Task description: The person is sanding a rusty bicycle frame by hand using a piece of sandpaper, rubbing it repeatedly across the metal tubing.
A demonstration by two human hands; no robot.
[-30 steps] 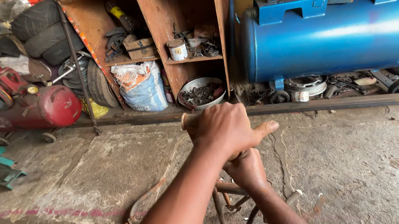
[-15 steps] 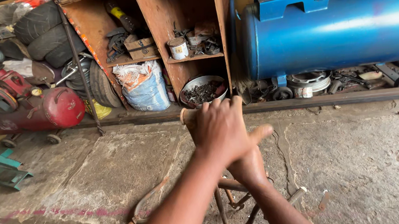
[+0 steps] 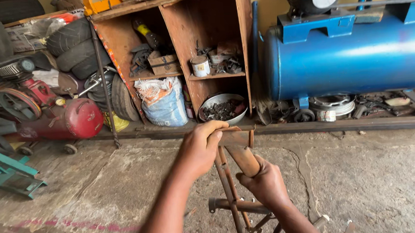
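A rusty metal frame of thin bars (image 3: pixel 228 188) stands upright on the concrete floor in front of me. My left hand (image 3: pixel 199 150) grips the flat top piece of the frame from above. Just below and to the right, my right hand (image 3: pixel 267 184) is closed around a thick brown handle (image 3: pixel 243 159) that slants up toward the frame's top. A cross tube (image 3: pixel 233 205) joins the bars lower down. The foot of the frame is cut off by the picture's lower edge.
A wooden shelf unit (image 3: pixel 198 49) with cans and scrap stands ahead, a metal bowl (image 3: pixel 222 109) and a white sack (image 3: pixel 163 103) at its base. A blue compressor tank (image 3: pixel 359 57) lies right. Left are a red tank (image 3: pixel 74 120), tyres (image 3: pixel 73 48) and a green stand (image 3: pixel 7 172).
My left hand slid left and down onto the top piece, uncovering the bars and handle. My right hand now shows gripping the handle. The view has tilted down slightly.
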